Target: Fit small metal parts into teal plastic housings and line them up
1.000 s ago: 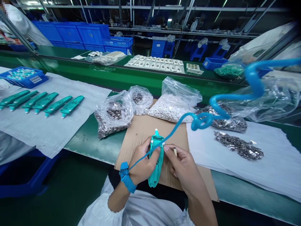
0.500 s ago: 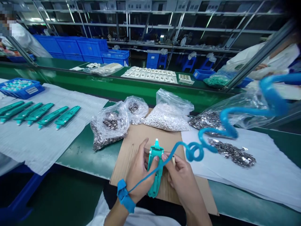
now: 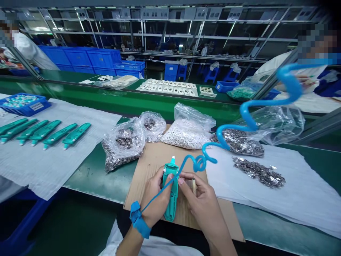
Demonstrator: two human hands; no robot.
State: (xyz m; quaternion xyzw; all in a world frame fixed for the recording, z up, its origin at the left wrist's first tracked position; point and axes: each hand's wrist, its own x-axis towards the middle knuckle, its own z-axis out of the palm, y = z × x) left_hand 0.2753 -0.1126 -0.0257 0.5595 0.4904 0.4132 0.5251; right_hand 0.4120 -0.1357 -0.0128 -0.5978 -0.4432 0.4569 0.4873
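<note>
Over the cardboard, my left hand (image 3: 156, 197) is closed round a green plastic housing (image 3: 172, 202), its inner side facing up and its white tip pointing away from me. The left thumb presses on the housing's upper part. My right hand (image 3: 205, 202) is beside the housing's right edge, thumb and index finger brought close together there. Whether a small part sits between those fingertips, I cannot make out. A thin tan stick (image 3: 194, 186) is tucked in the right hand's curled fingers. A blue wrist strap (image 3: 140, 220) with a coiled cord (image 3: 198, 163) circles my left wrist.
Beyond the cardboard (image 3: 144, 177) stand bags of metal parts (image 3: 121, 153) and a bag of white parts (image 3: 183, 137). Loose metal pieces (image 3: 259, 173) lie right. Several green housings (image 3: 77, 135) and a blue bin (image 3: 34, 106) are left. Co-workers sit across the line.
My hands and the housing have shifted slightly left in view. The right fingers have drawn a little away from the housing's face towards its right edge, and the stick shows more.
</note>
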